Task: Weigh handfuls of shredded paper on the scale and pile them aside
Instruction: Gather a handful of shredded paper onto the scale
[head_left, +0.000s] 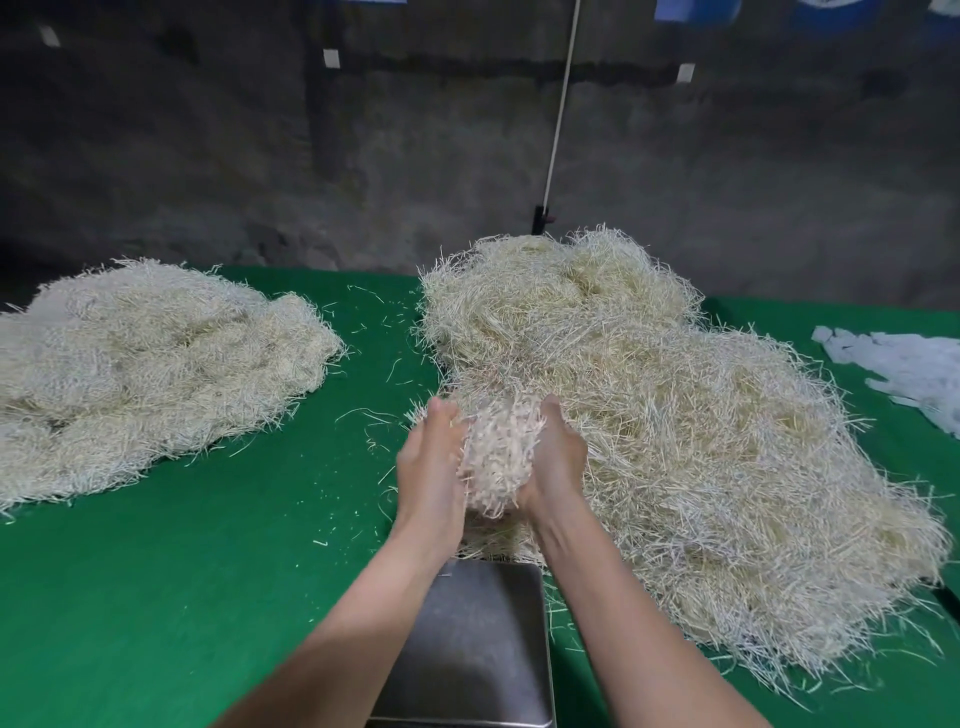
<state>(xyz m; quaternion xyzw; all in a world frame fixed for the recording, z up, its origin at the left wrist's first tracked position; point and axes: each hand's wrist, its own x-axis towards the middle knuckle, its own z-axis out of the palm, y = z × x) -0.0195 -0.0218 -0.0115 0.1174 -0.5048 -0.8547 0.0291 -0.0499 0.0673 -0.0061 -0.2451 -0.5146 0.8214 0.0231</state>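
A handful of shredded paper (497, 457) is pressed between my left hand (430, 462) and my right hand (557, 457), both raised above the table with palms facing each other. It hangs at the near edge of the big pile of shredded paper (701, 441) on the right. Below my forearms lies the scale's steel pan (478, 649), bare of paper. A second pile of shredded paper (140, 364) lies on the left of the green table (208, 571).
White paper strips (904, 364) lie at the far right edge. A white cord (558, 119) runs down the dark wall behind the table. Loose shreds are scattered on the green cloth between the two piles.
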